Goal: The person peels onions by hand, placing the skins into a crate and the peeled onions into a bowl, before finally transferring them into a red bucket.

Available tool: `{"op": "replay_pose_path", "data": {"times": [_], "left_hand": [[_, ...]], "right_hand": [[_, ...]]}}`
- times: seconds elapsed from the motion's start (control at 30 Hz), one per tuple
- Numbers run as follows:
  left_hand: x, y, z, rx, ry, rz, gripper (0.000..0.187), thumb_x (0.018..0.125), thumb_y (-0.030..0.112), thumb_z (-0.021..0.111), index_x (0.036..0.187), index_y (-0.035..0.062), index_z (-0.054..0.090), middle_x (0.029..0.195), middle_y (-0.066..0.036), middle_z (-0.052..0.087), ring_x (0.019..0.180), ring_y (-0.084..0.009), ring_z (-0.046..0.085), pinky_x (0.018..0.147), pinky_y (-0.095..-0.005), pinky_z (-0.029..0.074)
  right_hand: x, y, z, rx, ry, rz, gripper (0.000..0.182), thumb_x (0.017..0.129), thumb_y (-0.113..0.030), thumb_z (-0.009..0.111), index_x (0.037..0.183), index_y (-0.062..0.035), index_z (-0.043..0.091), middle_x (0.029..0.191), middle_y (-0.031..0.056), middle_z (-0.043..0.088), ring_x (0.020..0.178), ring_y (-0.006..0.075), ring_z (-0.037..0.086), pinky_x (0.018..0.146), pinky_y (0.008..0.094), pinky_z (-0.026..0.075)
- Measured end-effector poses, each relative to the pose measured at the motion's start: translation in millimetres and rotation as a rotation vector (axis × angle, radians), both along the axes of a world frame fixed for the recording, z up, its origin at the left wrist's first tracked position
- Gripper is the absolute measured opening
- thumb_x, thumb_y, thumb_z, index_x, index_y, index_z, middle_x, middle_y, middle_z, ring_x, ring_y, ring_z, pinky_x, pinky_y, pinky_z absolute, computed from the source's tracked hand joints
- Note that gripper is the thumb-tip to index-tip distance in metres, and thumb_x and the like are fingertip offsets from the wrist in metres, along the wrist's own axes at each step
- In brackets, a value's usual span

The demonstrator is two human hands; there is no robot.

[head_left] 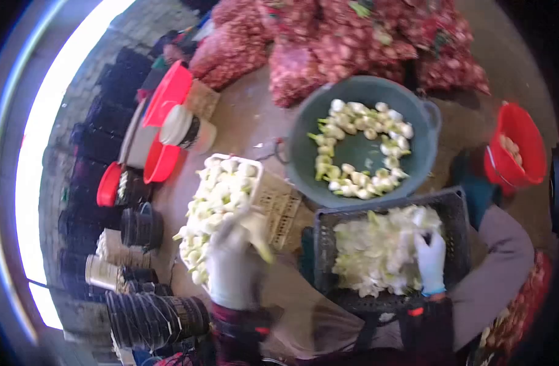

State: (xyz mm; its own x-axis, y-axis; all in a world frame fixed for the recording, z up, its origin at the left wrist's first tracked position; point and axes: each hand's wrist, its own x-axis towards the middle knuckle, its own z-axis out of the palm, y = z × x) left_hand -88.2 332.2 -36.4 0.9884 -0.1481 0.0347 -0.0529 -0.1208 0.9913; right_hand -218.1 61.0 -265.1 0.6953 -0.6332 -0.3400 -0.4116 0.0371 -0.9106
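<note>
Over a white basket [272, 198] on the left, the left hand [234, 274] is being shown blurred in a pale glove. A pale bulb with a green tip [259, 236] is being seen at its fingers, but whether it is being pinched there cannot be told. By the basket, a heap of white bulbs [221, 189] is being held, piled above the rim.

The right hand [431, 262], also gloved, is being rested over the right side of a black crate [456, 235], its fingers being pointed away from the wearer. They are being partly lost against pale peelings [374, 250], so whether anything is being gripped cannot be told. The crate is being filled across much of its width by these peelings.

Just beyond the crate, more white bulbs [396, 131] are being kept in a rough ring inside a large grey-green tub [302, 152]. To its right, round brownish things [511, 148] are being contained in a red bucket [530, 155]. Behind the tub, filled red net sacks [346, 49] are being supported by the floor [240, 131]. At lower left, dark buckets [157, 320] are being kept nested on their side.
</note>
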Motion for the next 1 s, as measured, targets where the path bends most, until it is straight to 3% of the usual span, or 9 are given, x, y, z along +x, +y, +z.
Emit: {"op": "replay_pose_path", "data": {"times": [0.3,0.33,0.4,0.47,0.53,0.6,0.77,0.87,1.0], "left_hand": [[238.1,293.9,-134.5,0.516,-0.137,0.258,0.038,0.084,0.003,0.058,0.122,-0.0019,0.059,0.113,-0.008,0.061,0.094,-0.0182,0.060,0.084,-0.0301,0.048],[241.4,319.8,-150.3,1.169,-0.202,0.142,0.040,0.081,0.001,0.058,0.122,-0.0004,0.060,0.123,-0.013,0.057,0.107,-0.0212,0.059,0.091,-0.0340,0.047],[243.5,326.2,-142.9,1.115,-0.105,0.137,0.040,0.081,0.002,0.059,0.121,0.0001,0.060,0.121,-0.013,0.059,0.103,-0.0194,0.060,0.089,-0.0322,0.048],[224.6,276.7,-79.3,0.882,0.052,0.119,0.037,0.082,0.004,0.059,0.119,0.0003,0.061,0.115,-0.012,0.063,0.087,-0.0155,0.061,0.082,-0.0278,0.049],[207.4,254.4,-4.1,1.248,-0.196,-0.190,0.037,0.086,0.008,0.057,0.122,-0.0018,0.058,0.119,-0.011,0.062,0.105,-0.0198,0.057,0.095,-0.0299,0.043],[167.8,150.5,67.5,0.782,0.127,0.023,0.037,0.088,0.011,0.057,0.123,-0.0015,0.057,0.113,-0.007,0.062,0.104,-0.0156,0.057,0.091,-0.0256,0.043],[95.6,-32.7,128.5,0.648,0.278,-0.504,0.039,0.085,0.011,0.058,0.121,-0.0054,0.057,0.110,-0.009,0.064,0.105,-0.0145,0.058,0.092,-0.0280,0.045],[132.4,-113.6,35.1,0.770,0.359,-0.825,0.037,0.090,0.008,0.057,0.124,-0.0042,0.055,0.115,-0.011,0.062,0.108,-0.0165,0.057,0.098,-0.0314,0.043],[228.0,-168.2,-182.1,1.113,0.177,-0.944,0.051,0.086,0.012,0.060,0.135,0.0062,0.047,0.121,-0.010,0.059,0.110,-0.0157,0.054,0.092,-0.0300,0.045]], "right_hand": [[10.0,7.3,-18.0,-0.081,0.033,-0.027,0.013,0.083,-0.007,0.063,0.082,0.0024,0.054,0.075,0.0065,0.057,0.068,0.0151,0.051,0.066,0.0344,0.046],[12.7,10.8,-9.6,-0.068,0.054,-0.025,0.011,0.083,-0.007,0.063,0.084,0.0020,0.056,0.077,0.0062,0.058,0.069,0.0153,0.052,0.067,0.0337,0.046],[13.9,14.6,-20.7,-0.190,0.016,0.008,0.011,0.083,-0.007,0.064,0.089,0.0012,0.060,0.081,0.0055,0.060,0.070,0.0150,0.055,0.069,0.0321,0.048],[18.4,25.7,-14.0,-0.185,-0.052,0.057,0.017,0.081,-0.008,0.065,0.096,0.0009,0.064,0.085,0.0057,0.063,0.071,0.0132,0.057,0.070,0.0290,0.048],[24.6,37.2,6.8,0.107,0.040,0.082,0.013,0.080,-0.013,0.067,0.083,-0.0007,0.066,0.072,0.0029,0.062,0.065,0.0114,0.055,0.060,0.0289,0.045],[21.1,42.6,-6.0,0.125,0.112,0.178,0.015,0.080,-0.016,0.069,0.079,-0.0024,0.066,0.062,0.0041,0.061,0.057,0.0138,0.055,0.056,0.0307,0.044],[30.4,41.9,39.1,-0.028,0.047,0.511,0.027,0.087,-0.024,0.064,0.107,-0.0053,0.062,0.088,0.0161,0.068,0.078,0.0277,0.066,0.069,0.0367,0.051],[21.5,38.6,16.2,0.057,-0.098,0.453,0.019,0.093,-0.014,0.059,0.106,-0.0013,0.064,0.068,0.0046,0.062,0.058,0.0083,0.058,0.052,0.0259,0.047],[11.9,8.9,15.6,0.105,-0.035,0.291,0.022,0.089,-0.015,0.063,0.106,-0.0016,0.065,0.083,0.0139,0.069,0.072,0.0238,0.068,0.065,0.0319,0.052]]}}
